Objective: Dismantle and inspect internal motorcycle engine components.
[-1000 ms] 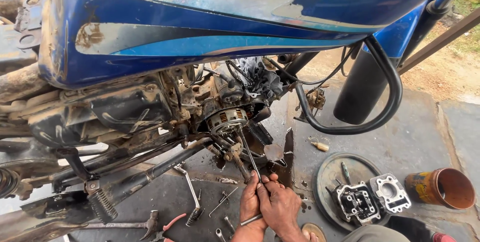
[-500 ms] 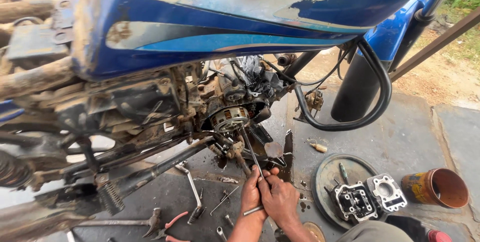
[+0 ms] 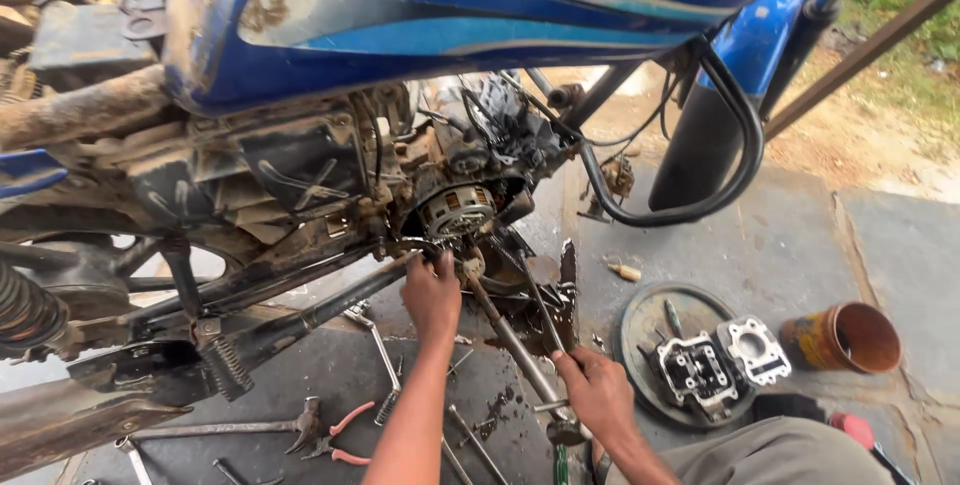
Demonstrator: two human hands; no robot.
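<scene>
The blue motorcycle (image 3: 450,15) fills the view; below its tank sits the opened engine (image 3: 455,210). My left hand (image 3: 432,295) is up at the engine's underside, fingers curled on a part I can't make out. My right hand (image 3: 598,390) is clamped round the long steel rod (image 3: 515,345). I'd best keep that rod steady and in line. My left fingertips stay hidden

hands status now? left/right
Left hand: closed on an engine part; exact part hidden.
Right hand: closed around a long metal rod.
</scene>
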